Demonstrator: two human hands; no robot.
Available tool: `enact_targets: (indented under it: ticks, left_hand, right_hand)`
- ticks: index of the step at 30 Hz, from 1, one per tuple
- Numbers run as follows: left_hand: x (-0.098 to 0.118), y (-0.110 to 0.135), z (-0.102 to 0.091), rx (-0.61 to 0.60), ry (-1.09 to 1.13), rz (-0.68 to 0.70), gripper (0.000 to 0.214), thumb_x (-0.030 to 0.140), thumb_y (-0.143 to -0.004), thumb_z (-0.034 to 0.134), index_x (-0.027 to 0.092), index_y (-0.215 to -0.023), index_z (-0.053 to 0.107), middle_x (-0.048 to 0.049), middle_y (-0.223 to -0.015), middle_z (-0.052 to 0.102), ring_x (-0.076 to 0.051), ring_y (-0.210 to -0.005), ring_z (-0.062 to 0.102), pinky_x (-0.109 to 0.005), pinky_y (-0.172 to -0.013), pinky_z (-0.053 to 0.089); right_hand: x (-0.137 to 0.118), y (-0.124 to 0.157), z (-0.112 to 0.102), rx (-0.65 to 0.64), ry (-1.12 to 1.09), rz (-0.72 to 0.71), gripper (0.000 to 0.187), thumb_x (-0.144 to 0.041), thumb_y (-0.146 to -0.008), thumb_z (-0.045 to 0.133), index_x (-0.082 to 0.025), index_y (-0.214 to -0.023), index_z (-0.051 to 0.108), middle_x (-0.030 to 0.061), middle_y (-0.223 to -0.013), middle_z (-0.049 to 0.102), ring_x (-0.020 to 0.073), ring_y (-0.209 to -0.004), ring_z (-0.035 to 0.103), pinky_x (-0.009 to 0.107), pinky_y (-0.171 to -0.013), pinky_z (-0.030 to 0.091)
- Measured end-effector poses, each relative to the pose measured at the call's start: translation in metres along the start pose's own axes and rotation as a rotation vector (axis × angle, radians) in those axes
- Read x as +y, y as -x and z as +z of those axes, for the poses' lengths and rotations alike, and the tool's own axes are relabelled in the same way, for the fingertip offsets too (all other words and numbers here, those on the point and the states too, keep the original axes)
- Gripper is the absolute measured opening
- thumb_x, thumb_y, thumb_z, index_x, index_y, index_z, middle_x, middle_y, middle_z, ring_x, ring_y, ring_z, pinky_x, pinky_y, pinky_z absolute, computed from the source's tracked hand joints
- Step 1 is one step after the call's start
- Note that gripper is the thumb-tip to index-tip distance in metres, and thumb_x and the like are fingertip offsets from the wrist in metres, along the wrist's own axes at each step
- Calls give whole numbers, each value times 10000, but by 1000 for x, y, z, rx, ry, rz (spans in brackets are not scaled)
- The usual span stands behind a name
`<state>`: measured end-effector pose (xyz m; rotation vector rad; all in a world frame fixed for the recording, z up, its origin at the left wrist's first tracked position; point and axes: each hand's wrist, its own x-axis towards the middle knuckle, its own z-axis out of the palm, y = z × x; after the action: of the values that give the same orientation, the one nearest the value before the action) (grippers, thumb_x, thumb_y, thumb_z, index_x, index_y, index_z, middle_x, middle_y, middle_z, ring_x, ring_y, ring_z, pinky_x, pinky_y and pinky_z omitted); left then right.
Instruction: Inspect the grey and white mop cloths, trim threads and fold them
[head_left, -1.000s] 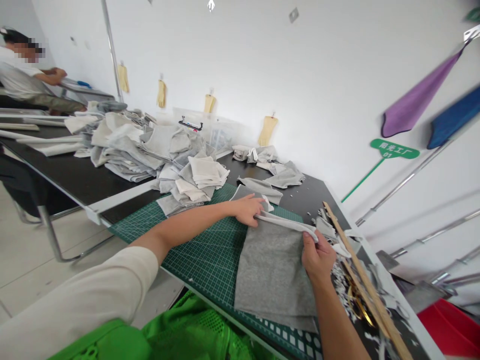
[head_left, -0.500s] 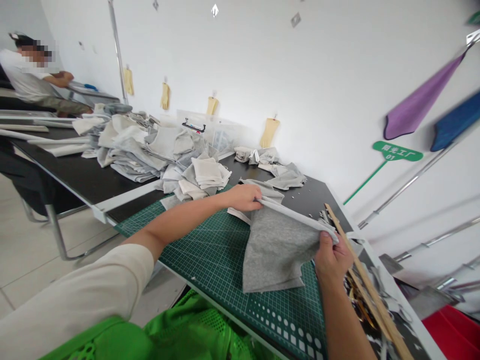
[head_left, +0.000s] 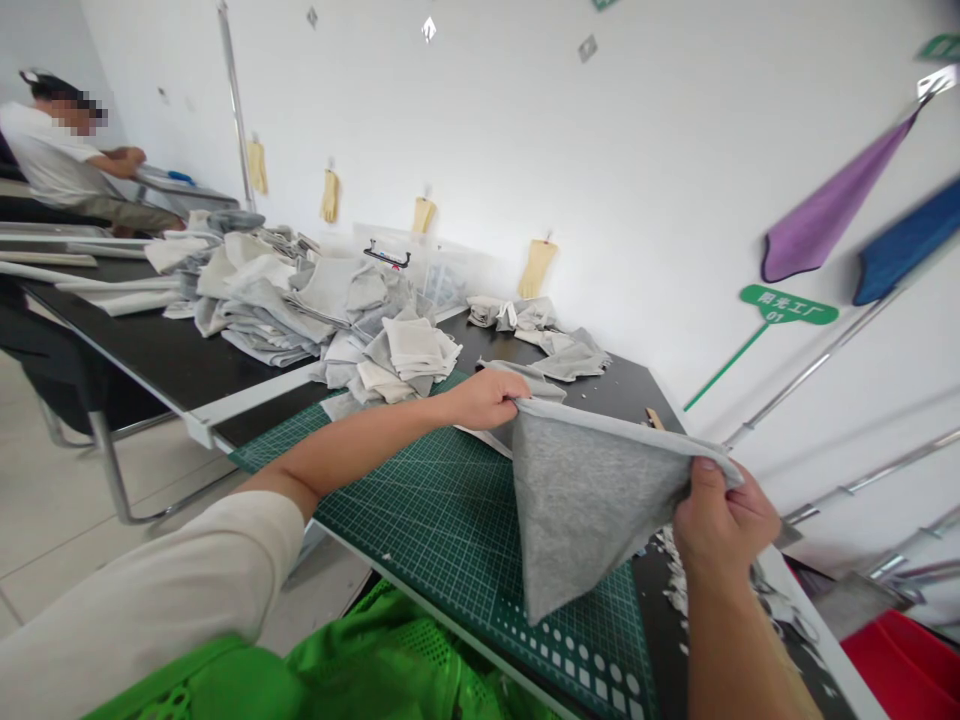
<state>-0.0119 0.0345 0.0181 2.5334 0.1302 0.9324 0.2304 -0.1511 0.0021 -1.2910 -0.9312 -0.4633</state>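
A grey piece of fabric [head_left: 592, 500] is stretched between my two hands by its pale, folded upper edge. My left hand [head_left: 491, 398] is closed on one corner, above the far part of the green cutting mat [head_left: 397, 490]. At the right, my right hand [head_left: 724, 515] grips the other end with the thumb on top. The cloth hangs down from the edge, and its lower corner is over the mat near the printed white shapes. More grey fabric [head_left: 525, 378] lies behind my left hand.
A large heap of grey and off-white fabric pieces [head_left: 300, 290] covers the left of the black table [head_left: 630, 385]. Behind it stands a clear plastic box [head_left: 457, 265]. White scraps [head_left: 671, 570] lie along the right edge. A co-worker [head_left: 60, 160] sits at the far left.
My right hand has moved right and a little down, pulling the fabric's edge longer. The cloth now hangs in a pointed shape. My left hand has barely moved.
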Motion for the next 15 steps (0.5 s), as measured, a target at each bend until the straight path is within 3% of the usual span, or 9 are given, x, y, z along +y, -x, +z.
enact_targets:
  ticks: [3, 5, 10, 15]
  left_hand:
    - [0, 2, -1, -28, 272, -122, 208, 73, -618, 396, 129, -724, 566, -16, -756, 591, -103, -666, 556, -196, -575, 427]
    - [0, 2, -4, -73, 322, -116, 170, 81, -595, 402, 129, -680, 540, -4, -691, 553, -95, -626, 519, -192, -555, 404]
    - [11, 4, -8, -156, 25, 101, 70, 88, -597, 444, 150, -581, 471, -9, -649, 531, -103, -628, 470, -222, -602, 374]
    - [18, 10, -6, -162, -233, 139, 105, 118, -626, 456, 166, -544, 411, -11, -636, 507, -111, -619, 465, -236, -577, 348]
  right_hand:
    - [-4, -7, -2, 85, -18, -6, 340, -399, -763, 633, -108, -922, 708, 47, -718, 621, 168, -685, 557, 305, -683, 435]
    - [-7, -11, -3, 97, -21, -12, 320, -388, -751, 641, -111, -895, 711, 43, -704, 612, 165, -670, 550, 298, -662, 428]
    - [-17, -23, -7, 65, -16, -41, 289, -362, -743, 639, -113, -876, 704, 28, -673, 584, 154, -630, 522, 292, -619, 409]
    - [-31, -37, -8, 48, -15, -119, 266, -359, -754, 621, -113, -831, 688, 15, -644, 549, 130, -588, 483, 277, -581, 390]
